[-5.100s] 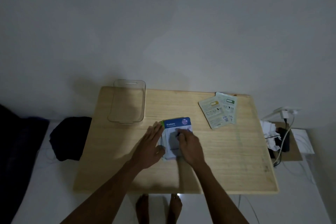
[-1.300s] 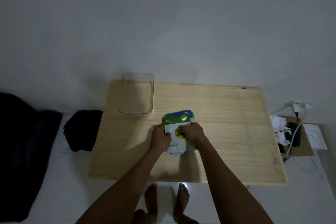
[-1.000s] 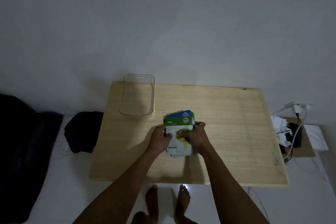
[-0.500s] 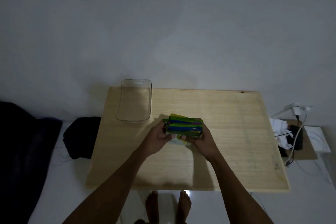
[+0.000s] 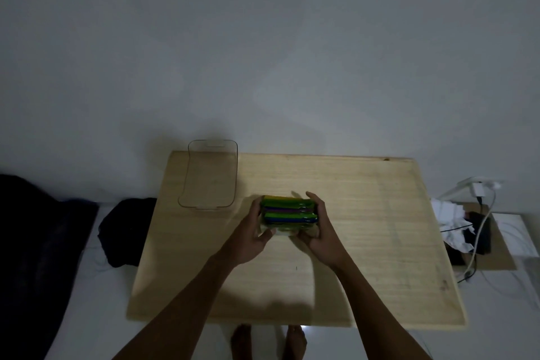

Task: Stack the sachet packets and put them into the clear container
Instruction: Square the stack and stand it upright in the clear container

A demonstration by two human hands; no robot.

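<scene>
A stack of sachet packets [image 5: 287, 212] stands on edge near the middle of the wooden table [image 5: 365, 228], its green, purple and blue top edges facing me. My left hand [image 5: 251, 235] presses the stack's left side and my right hand [image 5: 320, 229] presses its right side, so both hold it between them. The clear container [image 5: 211, 175] sits at the table's back left corner, apart from the stack, with nothing visible in it.
A dark cloth bundle [image 5: 125, 231] lies on the floor left of the table. To the right, crumpled white paper [image 5: 451, 221], a black device, and a charger with cables [image 5: 479, 193] lie on the floor. My bare feet show under the table's front edge.
Both hands lifted the flat stack off the table and tipped it upright onto its edge. The stack now shows its coloured top edges and sits squarer between the hands.
</scene>
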